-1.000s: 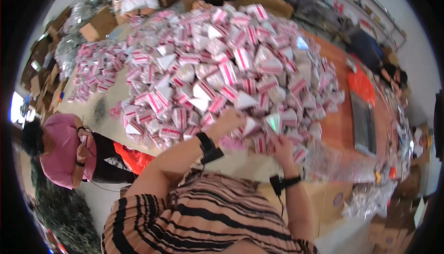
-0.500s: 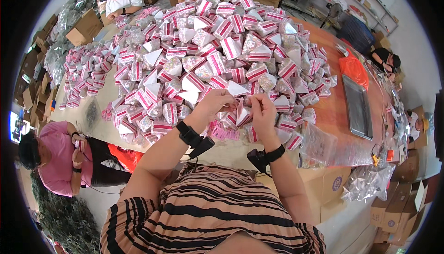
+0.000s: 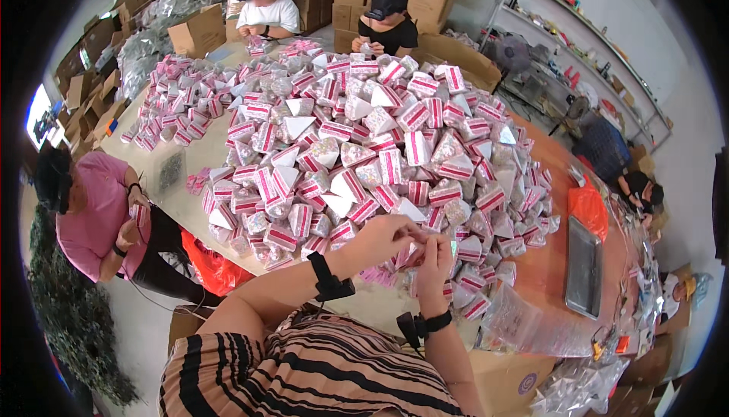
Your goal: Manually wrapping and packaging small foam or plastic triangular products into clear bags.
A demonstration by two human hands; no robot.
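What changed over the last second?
The right hand moved left to meet the left hand; they were apart, now fingertips nearly touch. What they pinch is unclear. The view tilted up, so everything sits lower. Wrapped wedges, dark tray, orange bag: otherwise no visible change.

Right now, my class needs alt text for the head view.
A person's bare left hand and right hand are close together at a heap of pink and white, plastic-wrapped wedges on a pale and orange table. Other people are nearby.
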